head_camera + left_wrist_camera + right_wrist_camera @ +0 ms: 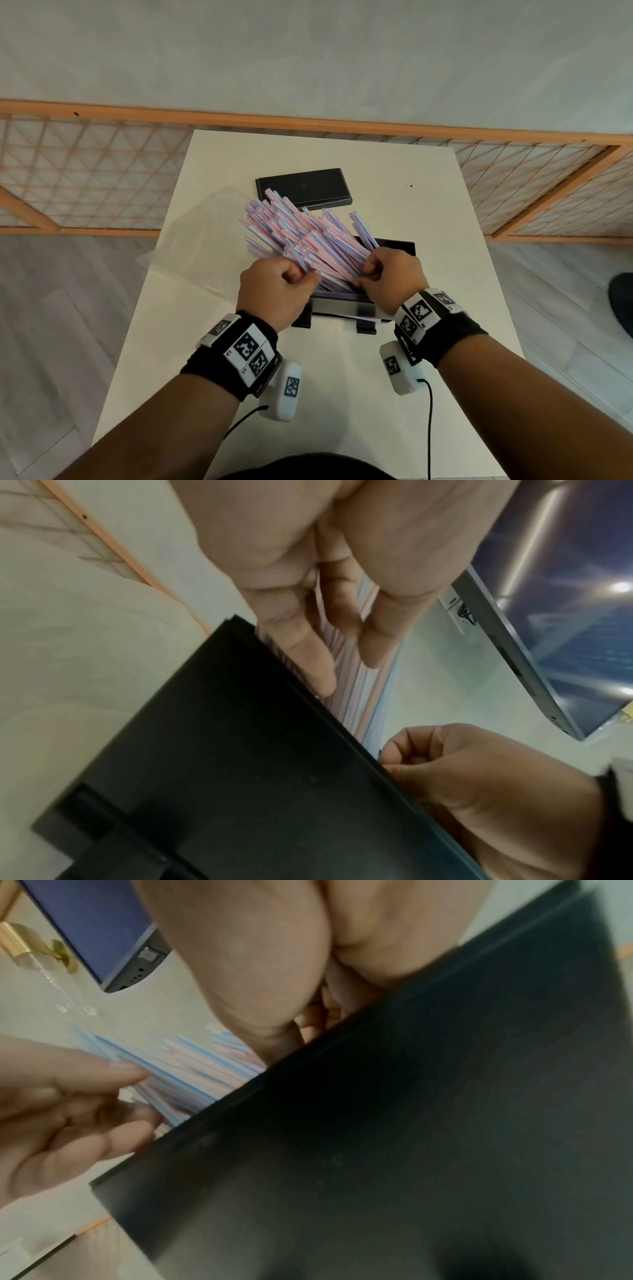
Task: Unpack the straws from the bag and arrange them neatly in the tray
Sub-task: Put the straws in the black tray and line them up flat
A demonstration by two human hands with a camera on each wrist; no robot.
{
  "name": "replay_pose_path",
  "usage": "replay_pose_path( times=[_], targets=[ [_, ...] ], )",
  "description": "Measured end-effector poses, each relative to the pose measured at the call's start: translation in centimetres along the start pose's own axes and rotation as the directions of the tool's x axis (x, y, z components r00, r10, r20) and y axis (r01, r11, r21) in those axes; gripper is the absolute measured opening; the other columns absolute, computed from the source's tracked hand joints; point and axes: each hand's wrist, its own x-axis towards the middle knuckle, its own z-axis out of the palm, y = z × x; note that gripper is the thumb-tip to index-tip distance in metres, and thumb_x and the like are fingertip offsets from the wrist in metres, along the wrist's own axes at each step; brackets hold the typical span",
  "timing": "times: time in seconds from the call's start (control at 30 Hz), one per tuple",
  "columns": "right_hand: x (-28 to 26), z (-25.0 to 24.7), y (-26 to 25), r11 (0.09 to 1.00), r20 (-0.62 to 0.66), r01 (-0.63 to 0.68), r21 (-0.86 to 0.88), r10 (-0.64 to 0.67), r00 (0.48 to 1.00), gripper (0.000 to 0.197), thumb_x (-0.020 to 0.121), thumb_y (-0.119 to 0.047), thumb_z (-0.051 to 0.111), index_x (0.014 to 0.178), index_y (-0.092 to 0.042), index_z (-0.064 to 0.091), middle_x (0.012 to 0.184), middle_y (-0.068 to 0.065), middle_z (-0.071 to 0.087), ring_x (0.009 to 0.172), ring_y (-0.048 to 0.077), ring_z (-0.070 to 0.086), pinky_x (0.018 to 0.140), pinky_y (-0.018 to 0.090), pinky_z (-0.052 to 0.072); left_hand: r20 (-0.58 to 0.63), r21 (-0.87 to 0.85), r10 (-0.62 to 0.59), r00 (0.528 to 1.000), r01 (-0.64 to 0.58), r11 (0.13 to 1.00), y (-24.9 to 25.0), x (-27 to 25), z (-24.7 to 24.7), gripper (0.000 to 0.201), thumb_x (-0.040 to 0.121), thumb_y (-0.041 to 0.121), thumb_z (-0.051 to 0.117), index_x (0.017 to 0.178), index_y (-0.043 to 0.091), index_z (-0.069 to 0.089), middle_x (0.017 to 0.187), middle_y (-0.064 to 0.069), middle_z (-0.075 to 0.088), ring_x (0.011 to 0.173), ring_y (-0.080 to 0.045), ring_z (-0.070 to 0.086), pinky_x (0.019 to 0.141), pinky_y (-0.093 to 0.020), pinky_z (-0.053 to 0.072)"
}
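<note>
Both hands on the bundle | our left hand [274, 291] and right hand [394, 277] curl round the straws [301, 233], fanned untidily over the black tray [342, 303] | clear bag [202, 246] lies emptied at left | unpacking looks done, we judge; neat arranging remains

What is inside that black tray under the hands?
The black tray holds a fanned bundle of pink and blue striped straws, gripped by the left hand and right hand. The straws and hands cover the tray's floor.
</note>
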Motion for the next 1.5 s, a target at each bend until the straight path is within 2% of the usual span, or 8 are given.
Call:
replay_pose_path(
  times=[0.27,0.43,0.57,0.77,0.93,1.07,1.37,1.5],
  targets=[
    [1.3,-0.4,-0.8,0.976,0.023,-0.046,-0.211,0.052,0.998,0.061,0.066,-0.027,0.081,0.115,-0.013,0.048,0.115,0.008,0.050,0.102,0.028,0.054,0.087,0.039,0.051,0.061,0.055,0.063,0.996,-0.066,0.996,0.7,-0.3,1.5,0.060,0.065,0.055,0.085,0.051,0.007,0.052,0.042,0.006,0.044,0.043,-0.008,0.039,0.044,-0.014,0.032],
    [1.5,0.0,-0.9,0.987,0.040,-0.048,-0.155,0.055,0.998,0.032,0.076,-0.018,0.068,0.103,-0.015,0.050,0.096,0.005,0.058,0.090,0.028,0.058,0.071,0.029,0.043,0.058,0.106,0.035,0.998,-0.041,0.994,1.0,0.1,1.7,0.050,0.065,0.050,0.086,0.057,0.008,0.060,0.050,0.004,0.060,0.046,-0.005,0.053,0.050,-0.017,0.044],
    [1.8,0.0,-0.5,0.968,0.085,-0.119,-0.221,0.141,0.986,0.030,0.082,-0.012,0.060,0.111,-0.007,0.053,0.111,0.013,0.058,0.100,0.032,0.057,0.075,0.029,0.041,0.024,0.098,0.041,0.999,-0.043,0.994,0.6,0.6,1.6,0.048,0.074,0.042,0.083,0.059,0.002,0.060,0.058,-0.003,0.064,0.063,-0.024,0.064,0.065,-0.032,0.052],
    [1.7,0.4,-0.4,0.983,0.131,-0.035,-0.180,0.060,0.990,0.041,0.077,-0.009,0.058,0.117,-0.014,0.047,0.113,0.009,0.046,0.081,0.026,0.048,0.072,0.031,0.043,0.019,0.046,0.021,1.000,-0.022,0.999,-0.2,0.6,1.8,0.042,0.077,0.043,0.082,0.062,0.007,0.065,0.060,0.003,0.066,0.064,-0.018,0.064,0.065,-0.026,0.049],
    [1.9,0.4,-0.2,0.976,0.119,0.045,-0.213,-0.020,0.993,0.032,0.084,-0.011,0.060,0.114,-0.010,0.049,0.112,0.011,0.056,0.094,0.031,0.056,0.077,0.033,0.045,0.051,0.050,0.018,0.999,-0.020,0.999,-0.5,0.6,1.6,0.037,0.078,0.045,0.080,0.066,0.011,0.070,0.063,0.008,0.068,0.066,-0.011,0.065,0.067,-0.025,0.051],
    [2.2,0.1,-0.1,0.972,0.110,0.108,-0.209,-0.087,0.990,0.027,0.091,-0.022,0.059,0.115,-0.009,0.055,0.112,0.014,0.053,0.103,0.034,0.054,0.085,0.033,0.041,0.076,-0.004,-0.010,0.997,0.010,1.000,-0.8,0.7,1.6,0.062,0.080,0.064,0.066,0.062,0.005,0.069,0.059,-0.010,0.066,0.062,-0.027,0.064,0.064,-0.036,0.056],
    [1.3,-1.5,-0.5,0.983,0.018,0.182,-0.014,-0.182,0.983,0.016,0.099,-0.023,0.049,0.111,-0.014,0.043,0.079,0.008,0.058,0.067,0.029,0.051,0.064,0.029,0.036,0.177,-0.098,-0.030,0.984,0.048,0.994,-1.5,1.1,1.7,0.069,0.082,0.072,0.052,0.078,0.006,0.073,0.077,-0.015,0.072,0.070,-0.031,0.068,0.068,-0.048,0.061],
    [0.6,-2.4,-0.5,0.948,0.116,0.317,0.025,-0.318,0.941,0.019,0.096,-0.027,0.058,0.114,-0.020,0.054,0.082,-0.001,0.060,0.072,0.019,0.053,0.068,0.025,0.036,0.214,-0.259,-0.126,0.969,0.181,0.949,-0.1,1.0,1.4,0.053,0.097,0.060,0.046,0.081,0.020,0.079,0.081,0.003,0.078,0.065,-0.014,0.068,0.061,-0.032,0.058]
  ],
)
